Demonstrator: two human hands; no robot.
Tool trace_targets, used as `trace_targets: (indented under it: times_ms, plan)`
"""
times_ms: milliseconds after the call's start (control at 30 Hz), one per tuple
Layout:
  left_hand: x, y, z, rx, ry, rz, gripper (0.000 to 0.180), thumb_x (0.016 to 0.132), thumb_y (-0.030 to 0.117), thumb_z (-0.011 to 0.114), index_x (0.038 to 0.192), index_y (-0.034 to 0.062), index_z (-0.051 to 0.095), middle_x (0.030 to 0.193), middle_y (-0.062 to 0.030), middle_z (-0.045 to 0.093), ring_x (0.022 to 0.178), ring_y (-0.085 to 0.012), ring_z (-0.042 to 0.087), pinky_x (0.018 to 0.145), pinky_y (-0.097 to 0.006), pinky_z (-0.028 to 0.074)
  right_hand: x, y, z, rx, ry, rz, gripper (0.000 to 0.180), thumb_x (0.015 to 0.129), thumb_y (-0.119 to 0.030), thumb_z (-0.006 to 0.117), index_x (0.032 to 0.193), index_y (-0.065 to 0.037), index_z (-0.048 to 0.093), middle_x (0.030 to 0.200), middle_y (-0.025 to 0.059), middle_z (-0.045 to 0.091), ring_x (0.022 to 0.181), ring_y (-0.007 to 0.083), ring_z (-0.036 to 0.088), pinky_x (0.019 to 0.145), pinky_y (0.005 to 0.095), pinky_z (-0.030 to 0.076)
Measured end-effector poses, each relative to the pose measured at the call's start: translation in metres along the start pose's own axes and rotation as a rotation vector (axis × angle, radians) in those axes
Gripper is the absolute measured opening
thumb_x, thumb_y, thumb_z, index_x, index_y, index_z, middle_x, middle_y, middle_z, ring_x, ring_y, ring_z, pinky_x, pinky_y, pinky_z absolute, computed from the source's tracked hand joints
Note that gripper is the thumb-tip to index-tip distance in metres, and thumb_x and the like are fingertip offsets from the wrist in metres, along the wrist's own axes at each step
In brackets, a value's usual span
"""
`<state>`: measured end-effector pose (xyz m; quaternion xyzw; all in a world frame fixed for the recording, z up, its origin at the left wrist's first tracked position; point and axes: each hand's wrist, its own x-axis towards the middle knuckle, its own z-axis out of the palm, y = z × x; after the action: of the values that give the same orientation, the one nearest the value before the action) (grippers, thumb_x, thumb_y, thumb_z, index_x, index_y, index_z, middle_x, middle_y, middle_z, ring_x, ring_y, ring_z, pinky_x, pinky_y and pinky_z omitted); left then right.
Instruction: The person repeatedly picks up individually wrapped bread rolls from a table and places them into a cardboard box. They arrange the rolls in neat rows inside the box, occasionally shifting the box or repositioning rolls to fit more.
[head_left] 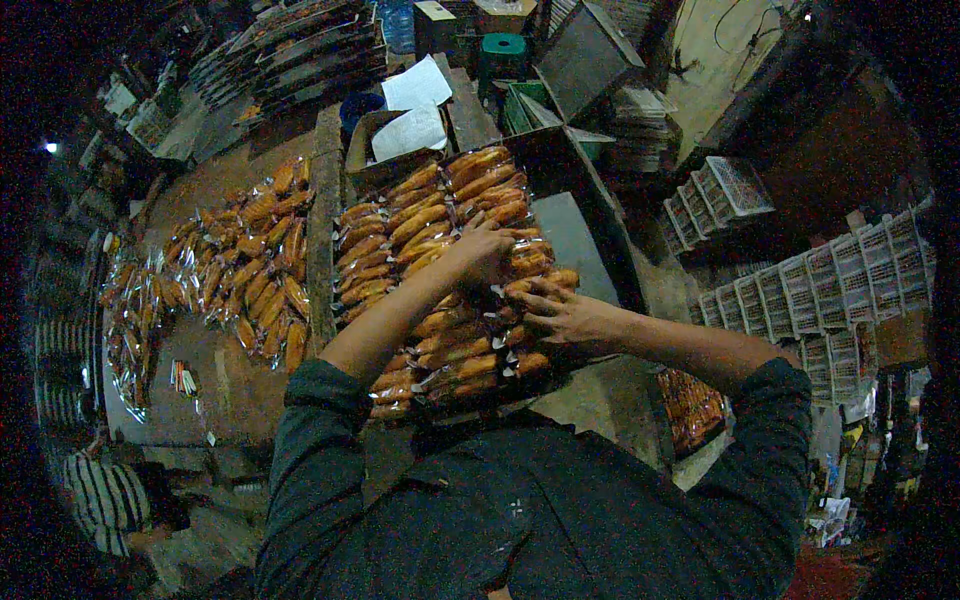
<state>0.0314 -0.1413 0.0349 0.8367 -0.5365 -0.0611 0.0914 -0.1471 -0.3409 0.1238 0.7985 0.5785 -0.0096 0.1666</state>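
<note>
Rows of long golden-brown bread rolls in clear wrappers lie close together in front of me. My left hand reaches over the middle of the rows, its fingers bent down around a wrapped bread roll near the right-hand column. Its lower fingertips are hidden among the rolls. At the right edge of the rows, my right hand rests with fingers spread on the ends of the rolls, just below a roll that juts out to the right.
More wrapped rolls lie loosely heaped on the brown table to the left. White papers top a box behind the rows. White plastic crates line the right, and a tray of rolls sits low there. Someone's striped sleeve shows lower left.
</note>
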Motion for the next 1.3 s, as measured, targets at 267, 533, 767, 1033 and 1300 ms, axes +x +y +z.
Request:
trace_targets:
  times_ms: [267,533,767,1033,1300]
  plan:
    - [-0.011,0.006,-0.006,-0.032,0.107,0.004,0.062,0.063,0.046,0.085,0.118,0.0226,0.069,0.144,0.0032,0.056,0.136,-0.033,0.046,0.118,-0.067,0.021,0.001,-0.01,0.007,-0.048,0.168,0.045,0.063,0.095,-0.037,0.051,0.156,-0.029,0.035,0.142,0.0128,0.049,0.152,0.0403,0.021,0.12,0.0698,0.015]
    - [0.002,-0.023,0.042,-0.031,0.221,0.074,0.057,0.069,0.039,0.081,0.121,0.0191,0.067,0.143,0.0041,0.057,0.133,-0.0285,0.048,0.119,-0.064,0.02,0.001,-0.013,0.002,0.413,0.196,0.153,0.067,0.097,-0.024,0.043,0.161,-0.026,0.023,0.166,0.0133,0.023,0.154,0.0407,0.017,0.125,0.0566,0.017]
    - [0.009,-0.037,0.058,0.135,0.293,0.133,0.047,0.077,0.028,0.076,0.123,0.0211,0.065,0.139,0.0056,0.058,0.131,-0.0233,0.05,0.121,-0.06,0.018,0.008,-0.022,-0.001,0.333,0.061,0.275,0.07,0.098,-0.033,0.049,0.159,-0.008,0.026,0.164,0.0155,0.029,0.153,0.0327,0.025,0.126,0.0499,0.018]
    - [-0.015,-0.024,0.031,0.308,0.239,0.111,0.062,0.073,0.035,0.08,0.129,0.0205,0.061,0.142,0.0029,0.056,0.135,-0.0249,0.047,0.122,-0.061,0.014,0.009,-0.02,0.003,0.123,0.134,0.26,0.084,0.092,-0.058,0.059,0.158,-0.013,0.031,0.161,0.0144,0.034,0.151,0.0337,0.03,0.124,0.0513,0.019]
    - [-0.026,0.001,0.006,0.099,0.093,0.039,0.09,0.076,0.079,0.062,0.136,0.0117,0.055,0.144,-0.0095,0.053,0.138,-0.0354,0.042,0.122,-0.065,0.01,-0.009,-0.034,-0.01,0.531,0.721,1.006,0.077,0.098,-0.056,0.056,0.155,-0.009,0.034,0.155,0.0213,0.037,0.146,0.0412,0.031,0.122,0.0536,0.022]
